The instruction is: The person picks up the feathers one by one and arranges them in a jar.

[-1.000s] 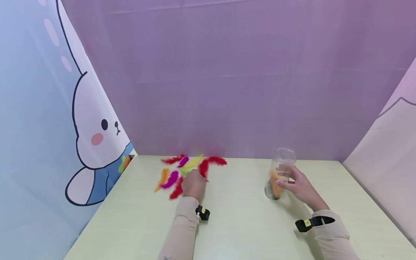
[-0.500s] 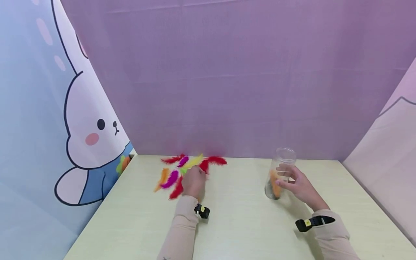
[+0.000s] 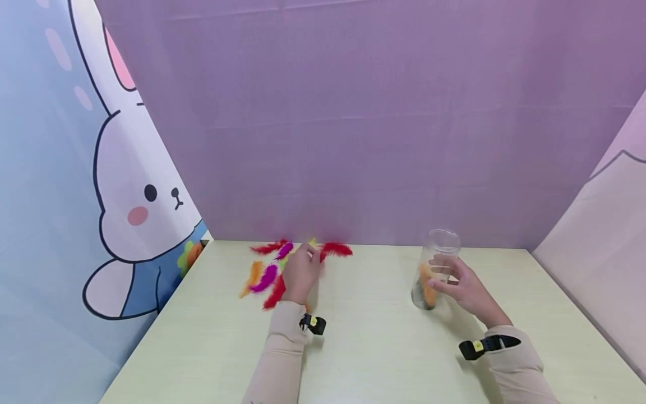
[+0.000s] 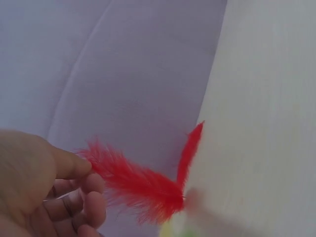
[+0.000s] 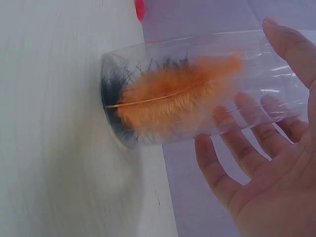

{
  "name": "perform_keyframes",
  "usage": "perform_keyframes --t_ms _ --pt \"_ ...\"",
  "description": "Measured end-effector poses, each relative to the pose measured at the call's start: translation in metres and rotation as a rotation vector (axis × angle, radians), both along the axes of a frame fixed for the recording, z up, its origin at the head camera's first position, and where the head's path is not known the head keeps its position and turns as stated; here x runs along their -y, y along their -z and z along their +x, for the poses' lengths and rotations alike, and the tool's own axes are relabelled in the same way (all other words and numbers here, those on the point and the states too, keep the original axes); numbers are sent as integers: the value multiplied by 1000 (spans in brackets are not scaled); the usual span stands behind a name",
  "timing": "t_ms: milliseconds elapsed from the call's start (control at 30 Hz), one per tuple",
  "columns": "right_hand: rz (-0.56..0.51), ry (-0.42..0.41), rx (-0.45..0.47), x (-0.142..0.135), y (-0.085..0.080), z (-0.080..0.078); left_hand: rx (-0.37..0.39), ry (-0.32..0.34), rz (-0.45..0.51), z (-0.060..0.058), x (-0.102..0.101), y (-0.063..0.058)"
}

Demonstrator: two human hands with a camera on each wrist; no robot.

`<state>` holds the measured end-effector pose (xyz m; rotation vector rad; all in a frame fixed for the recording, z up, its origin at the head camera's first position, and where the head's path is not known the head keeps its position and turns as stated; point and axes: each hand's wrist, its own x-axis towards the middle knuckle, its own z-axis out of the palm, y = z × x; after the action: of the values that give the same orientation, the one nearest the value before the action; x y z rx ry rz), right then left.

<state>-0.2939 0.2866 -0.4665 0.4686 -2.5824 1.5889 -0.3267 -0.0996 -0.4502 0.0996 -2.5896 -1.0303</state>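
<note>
My left hand [image 3: 301, 274] is over the feathers at the table's back left. In the left wrist view its thumb and fingers pinch the tip of a fluffy red feather [image 4: 140, 185], whose far end hangs near the table. Another red feather [image 4: 188, 153] lies just behind it. On the right, my right hand [image 3: 466, 292] holds a clear jar [image 3: 444, 242] that stands upright, thumb on one side and fingers on the other. Inside the jar are an orange feather [image 5: 173, 96] and dark feathering [image 5: 114, 81] at the bottom.
Around my left hand lie more feathers: an orange one [image 3: 252, 278], a magenta one [image 3: 264, 279], a red one [image 3: 275, 293], and others behind, partly hidden by the hand. A purple cloth [image 3: 373, 140] hangs along the back edge of the pale table [image 3: 373, 336].
My left hand has shifted slightly away from me and lifted, now with the red feather pinched in its fingers. My right hand and the jar have stayed put.
</note>
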Motion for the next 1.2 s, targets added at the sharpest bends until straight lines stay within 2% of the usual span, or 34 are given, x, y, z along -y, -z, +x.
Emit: perform_keyframes --t_ms 400,567,700,1200 --pt "-9 -4 -28 0 0 1 -102 36 124 4 -2 -15" --pt "5 -3 -28 0 0 0 -143 86 212 5 -3 -17" --pt "14 -3 -27 0 0 0 -145 100 264 6 -3 -17" --pt "8 0 -27 -1 1 1 -202 143 331 4 -6 -23"
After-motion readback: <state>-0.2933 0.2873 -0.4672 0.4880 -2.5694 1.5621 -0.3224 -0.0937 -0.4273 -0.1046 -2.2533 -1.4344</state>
